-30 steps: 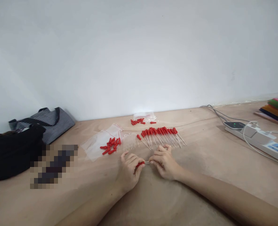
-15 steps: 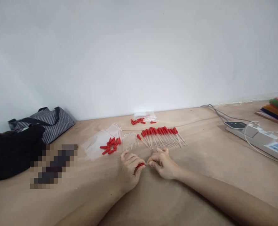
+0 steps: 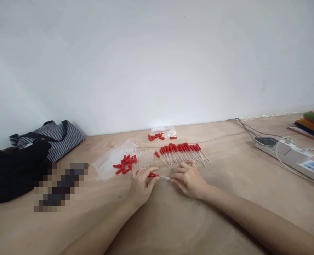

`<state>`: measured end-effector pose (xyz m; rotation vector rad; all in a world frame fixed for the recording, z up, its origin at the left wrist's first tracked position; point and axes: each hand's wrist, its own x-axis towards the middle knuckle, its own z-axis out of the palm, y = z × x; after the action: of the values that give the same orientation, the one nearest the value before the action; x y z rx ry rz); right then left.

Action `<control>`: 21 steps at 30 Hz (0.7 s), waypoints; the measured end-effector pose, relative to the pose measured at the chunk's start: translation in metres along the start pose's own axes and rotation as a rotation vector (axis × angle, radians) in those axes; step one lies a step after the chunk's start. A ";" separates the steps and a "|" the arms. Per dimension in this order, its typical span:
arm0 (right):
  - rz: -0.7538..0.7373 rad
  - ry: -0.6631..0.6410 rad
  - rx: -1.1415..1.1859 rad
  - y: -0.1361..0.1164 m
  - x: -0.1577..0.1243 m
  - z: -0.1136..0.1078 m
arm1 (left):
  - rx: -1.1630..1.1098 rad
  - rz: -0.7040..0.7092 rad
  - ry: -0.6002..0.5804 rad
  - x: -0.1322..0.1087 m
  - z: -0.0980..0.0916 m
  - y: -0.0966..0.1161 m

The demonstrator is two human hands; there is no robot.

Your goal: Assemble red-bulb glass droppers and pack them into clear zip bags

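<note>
L hand [image 3: 141, 181] has fingers clamped on the red bulb [image 3: 153, 175] of a dropper [image 3: 158, 176] – held btwn both hands, its clear tube [image 3: 164, 177] pointing R. R hand [image 3: 186, 179]: fingers at tube's tip, can't tell if gripping. Behind, on worktop [image 3: 172, 226] – row of red-topped droppers [image 3: 180, 147], loose tubes [image 3: 147, 159], plus loose bulbs [image 3: 126, 170] on plastic bag [image 3: 106, 168].
</note>
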<state>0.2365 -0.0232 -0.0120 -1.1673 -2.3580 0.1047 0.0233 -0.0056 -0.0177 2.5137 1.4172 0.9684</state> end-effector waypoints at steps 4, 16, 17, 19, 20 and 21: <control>0.130 0.071 -0.035 -0.001 0.010 0.008 | 0.135 -0.119 0.187 0.010 0.002 -0.005; 0.576 0.032 -0.190 -0.002 0.060 0.029 | 0.371 -0.185 -0.054 0.060 0.026 -0.002; 0.580 0.021 -0.203 -0.002 0.061 0.029 | 0.372 -0.197 -0.062 0.062 0.028 -0.004; 0.585 -0.003 -0.229 -0.002 0.063 0.029 | 0.372 -0.222 -0.073 0.064 0.031 -0.007; 0.589 -0.016 -0.241 -0.002 0.063 0.029 | 0.374 -0.234 -0.076 0.065 0.032 -0.009; 0.593 -0.027 -0.249 -0.002 0.064 0.028 | 0.377 -0.247 -0.075 0.066 0.034 -0.011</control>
<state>0.1891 0.0284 -0.0103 -1.9672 -2.0115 0.0269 0.0589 0.0605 -0.0164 2.4914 1.9846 0.6034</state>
